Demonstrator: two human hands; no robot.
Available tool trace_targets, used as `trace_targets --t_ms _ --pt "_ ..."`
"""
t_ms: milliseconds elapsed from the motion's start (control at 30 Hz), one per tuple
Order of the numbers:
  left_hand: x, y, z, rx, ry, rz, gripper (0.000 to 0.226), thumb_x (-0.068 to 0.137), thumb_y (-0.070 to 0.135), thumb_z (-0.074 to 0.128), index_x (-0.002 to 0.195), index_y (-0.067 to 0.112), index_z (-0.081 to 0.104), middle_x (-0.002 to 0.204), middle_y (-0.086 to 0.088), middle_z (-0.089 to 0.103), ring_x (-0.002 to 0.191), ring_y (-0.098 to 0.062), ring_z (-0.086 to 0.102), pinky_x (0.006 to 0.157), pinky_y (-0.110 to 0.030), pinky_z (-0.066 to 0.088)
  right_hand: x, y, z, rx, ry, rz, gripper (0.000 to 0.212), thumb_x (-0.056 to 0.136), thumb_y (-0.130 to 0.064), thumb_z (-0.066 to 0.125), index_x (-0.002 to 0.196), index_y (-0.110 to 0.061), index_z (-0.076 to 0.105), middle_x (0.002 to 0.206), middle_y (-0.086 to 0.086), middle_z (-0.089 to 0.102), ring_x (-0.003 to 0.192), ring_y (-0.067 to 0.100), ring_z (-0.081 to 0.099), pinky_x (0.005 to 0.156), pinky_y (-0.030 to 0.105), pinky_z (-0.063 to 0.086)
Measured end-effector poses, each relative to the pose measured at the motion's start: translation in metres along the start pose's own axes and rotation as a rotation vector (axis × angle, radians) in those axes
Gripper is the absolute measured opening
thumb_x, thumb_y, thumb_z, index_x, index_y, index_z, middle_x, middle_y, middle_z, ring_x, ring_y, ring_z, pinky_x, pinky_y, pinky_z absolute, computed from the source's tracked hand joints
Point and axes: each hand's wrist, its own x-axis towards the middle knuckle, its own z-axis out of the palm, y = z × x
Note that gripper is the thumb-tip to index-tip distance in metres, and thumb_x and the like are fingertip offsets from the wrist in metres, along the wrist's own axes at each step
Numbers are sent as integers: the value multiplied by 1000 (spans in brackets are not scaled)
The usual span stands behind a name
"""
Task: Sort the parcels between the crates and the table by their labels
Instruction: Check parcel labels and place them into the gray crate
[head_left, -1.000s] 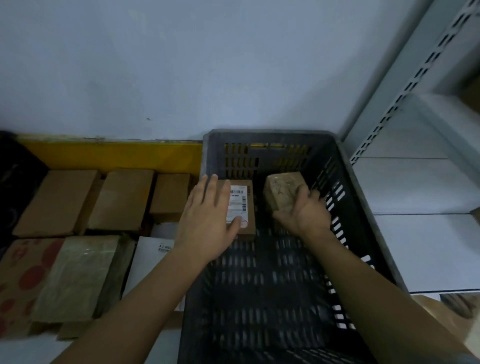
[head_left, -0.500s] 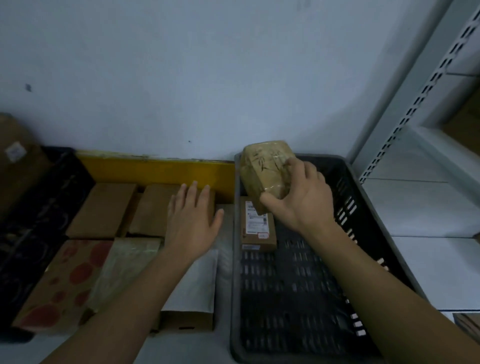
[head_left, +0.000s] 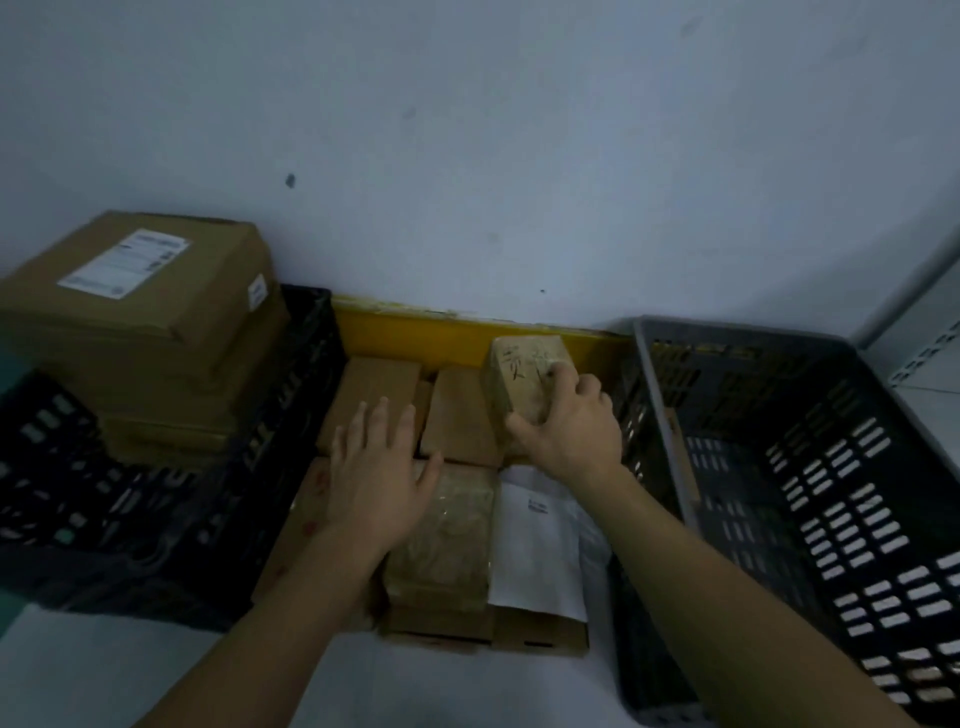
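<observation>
My right hand (head_left: 569, 428) grips a tan tape-wrapped parcel (head_left: 519, 374) with handwriting on it, held over the back right of the parcels laid out on the table, just left of the grey crate (head_left: 753, 353). My left hand (head_left: 379, 467) hovers flat, fingers spread, over the brown boxes (head_left: 379, 384) and a plastic-wrapped parcel (head_left: 452, 530). A white mailer (head_left: 540, 551) lies to the right of that parcel. The grey crate's inside is mostly in view; one brown edge shows by its left wall.
A black crate (head_left: 156, 499) at the left holds stacked cardboard boxes, the top one (head_left: 140, 280) carrying a white label. A yellow strip (head_left: 415, 332) runs along the wall behind the parcels. Metal shelving (head_left: 930, 353) stands at the far right.
My right hand lifted the wrapped parcel out of the grey crate and carried it left over the table parcels. My left hand left the labelled box and moved left over the table.
</observation>
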Motion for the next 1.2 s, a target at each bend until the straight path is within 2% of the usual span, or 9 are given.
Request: trace_targets --t_ms 233,400,533,667,800,867,1067,1133,1200 --pt "6 -20 17 -40 -80 -53 77 106 67 28 169 26 14 178 -8 7 164 -30 1 132 -52 7 43 -37 62 -35 -119 17 85 85 -69 65 148 -24 30 142 18 40 126 43 44 92 51 51" --pt "13 -28 32 -43 -147 -88 74 106 66 29 169 28 17 178 -8 9 163 -30 4 132 -53 8 76 -51 113 -36 -185 32 82 88 -69 65 147 -25 30 147 20 34 127 43 42 87 49 51" --pt "21 -34 43 -12 -185 -104 75 106 67 29 168 28 17 178 -7 9 163 -30 4 132 -52 7 88 -53 146 -73 -228 50 89 92 -73 58 157 -26 21 160 24 22 133 47 38 94 51 53" --pt "30 -39 50 0 -193 -100 75 105 67 30 168 28 17 177 -8 10 163 -30 3 132 -52 7 91 -49 153 -103 -260 21 97 92 -86 44 164 -29 13 170 23 9 147 48 28 101 54 50" --pt "37 -37 51 2 -174 -72 76 104 67 30 168 27 16 177 -10 9 163 -31 2 131 -51 7 91 -33 144 -91 -305 -32 98 90 -93 28 168 -39 2 178 11 -6 160 43 10 123 62 28" --pt "38 -36 52 -15 -183 -43 77 105 67 30 168 27 15 178 -10 7 163 -29 0 132 -50 6 81 -24 137 -82 -277 -34 96 93 -91 24 169 -39 -1 179 9 -5 163 41 6 128 62 20" --pt "25 -38 54 -24 -220 84 79 105 66 32 170 27 9 178 -9 5 163 -30 2 132 -49 8 1 0 116 52 -176 87 90 99 -82 35 170 -34 10 179 9 5 163 37 11 128 57 22" --pt "14 -39 60 -88 -289 100 81 105 65 37 170 28 7 178 -8 5 161 -31 12 130 -48 19 -38 6 118 113 -125 123 88 101 -76 42 170 -29 16 177 11 16 162 35 17 128 52 26" --pt "1 -43 69 -175 -326 116 81 103 64 42 169 29 11 174 -8 18 152 -30 33 121 -46 37 -75 10 125 125 -85 136 85 103 -71 47 169 -24 21 175 11 23 161 30 22 127 45 25"
